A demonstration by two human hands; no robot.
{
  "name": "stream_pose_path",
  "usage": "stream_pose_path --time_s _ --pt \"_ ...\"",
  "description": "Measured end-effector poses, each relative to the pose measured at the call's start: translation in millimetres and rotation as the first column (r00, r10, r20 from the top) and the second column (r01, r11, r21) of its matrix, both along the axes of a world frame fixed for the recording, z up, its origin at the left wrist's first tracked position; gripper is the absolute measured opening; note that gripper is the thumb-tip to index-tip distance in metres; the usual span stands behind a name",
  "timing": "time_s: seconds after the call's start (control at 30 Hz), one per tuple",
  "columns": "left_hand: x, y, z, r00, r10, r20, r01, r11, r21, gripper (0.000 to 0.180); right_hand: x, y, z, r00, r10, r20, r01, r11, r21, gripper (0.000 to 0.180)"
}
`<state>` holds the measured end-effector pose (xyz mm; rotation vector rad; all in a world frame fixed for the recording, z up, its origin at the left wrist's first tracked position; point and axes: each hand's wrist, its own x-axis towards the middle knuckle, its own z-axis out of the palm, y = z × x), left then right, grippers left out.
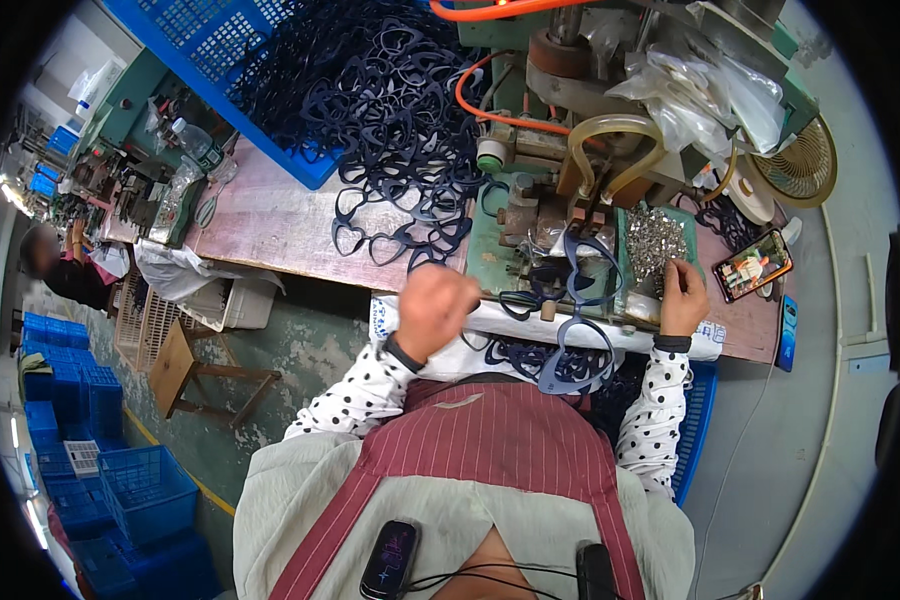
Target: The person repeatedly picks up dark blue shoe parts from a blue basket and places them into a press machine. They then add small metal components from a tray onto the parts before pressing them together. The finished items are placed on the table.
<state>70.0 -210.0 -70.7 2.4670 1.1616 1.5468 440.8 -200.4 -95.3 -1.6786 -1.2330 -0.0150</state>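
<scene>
My left hand (437,305) is raised at the table's front edge, beside the loose dark blue eyeglass frames (400,235). It is smeared by motion, so its fingers cannot be made out. My right hand (684,298) reaches into a pile of small shiny metal parts (654,240) on the right of a green machine bed. Its thumb and fingertips are pinched together; what lies between them is too small to tell. Between my hands, a dark blue eyeglass front (576,355) hangs at the machine's front edge, with another frame (522,303) close by on its left.
A blue basket (317,172) spills many frames onto the table. The press machine (560,70) with orange and clear hoses stands ahead. A phone (753,265) leans at the right, near a small fan (803,165). A wooden stool (185,370) and blue crates (145,480) stand left; a co-worker sits beyond.
</scene>
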Motion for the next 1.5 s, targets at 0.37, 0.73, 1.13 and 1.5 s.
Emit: stream_pose_path --time_s 0.37,0.73,1.13,1.5 --pt "-25 72 -23 0.793 0.163 -0.586 -0.472 0.774 -0.422 0.018 -5 0 5 0.999 -0.017 0.035 0.018 0.999 -0.044 0.012" --pt "17 35 82 0.999 0.030 -0.035 -0.023 0.982 0.187 0.027 -71 4 82 0.804 0.378 -0.459 -0.383 0.920 0.085 0.015" --pt "79 16 89 0.836 -0.517 -0.182 0.544 0.825 0.154 0.034 -117 0 117 0.711 0.412 -0.569 -0.485 0.874 0.026 0.039" --pt "72 13 101 0.733 -0.643 -0.221 0.680 0.698 0.226 0.025 -130 10 119 0.616 0.464 -0.636 -0.515 0.849 0.121 0.052"
